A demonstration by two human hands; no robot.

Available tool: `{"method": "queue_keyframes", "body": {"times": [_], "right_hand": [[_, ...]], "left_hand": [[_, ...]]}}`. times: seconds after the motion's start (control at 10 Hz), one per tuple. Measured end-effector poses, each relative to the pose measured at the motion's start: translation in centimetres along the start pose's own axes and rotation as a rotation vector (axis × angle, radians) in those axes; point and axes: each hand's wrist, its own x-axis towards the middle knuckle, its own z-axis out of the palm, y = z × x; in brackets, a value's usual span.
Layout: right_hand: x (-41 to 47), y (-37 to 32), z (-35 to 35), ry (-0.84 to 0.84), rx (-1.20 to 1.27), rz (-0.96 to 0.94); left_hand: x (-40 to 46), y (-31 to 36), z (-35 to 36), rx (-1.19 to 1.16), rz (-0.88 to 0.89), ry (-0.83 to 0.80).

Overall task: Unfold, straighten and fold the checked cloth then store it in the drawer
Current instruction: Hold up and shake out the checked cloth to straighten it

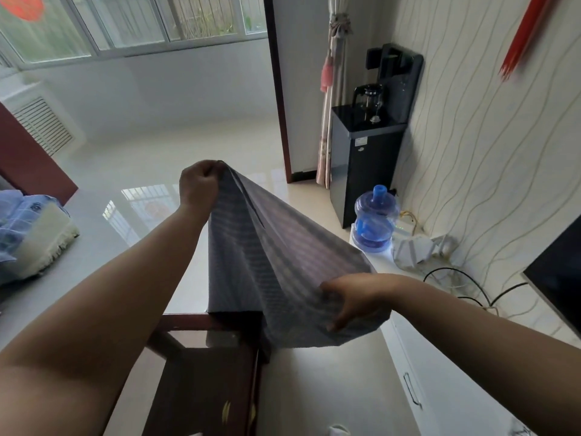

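Above the wooden chair point(201, 357), the cloth point(267, 253) hangs stretched in the air; left hand point(198, 185) fisted on its upper corner, right hand point(358, 297) pinching its lower edge, nearer the white counter point(386, 357) beside the chair

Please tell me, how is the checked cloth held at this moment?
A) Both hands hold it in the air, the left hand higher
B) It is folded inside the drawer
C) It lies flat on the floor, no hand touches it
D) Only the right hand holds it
A: the left hand grips the top of the checked cloth, and the right hand holds its lower edge, so it hangs in the air.
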Motion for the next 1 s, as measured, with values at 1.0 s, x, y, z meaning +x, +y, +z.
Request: {"method": "queue_keyframes", "body": {"times": [1.0], "right_hand": [[0.6,-1.0,4.6,0.179,-0.272,0.192]], "left_hand": [[-1.5,-1.6,-1.2,-0.049,-0.079,0.038]]}}
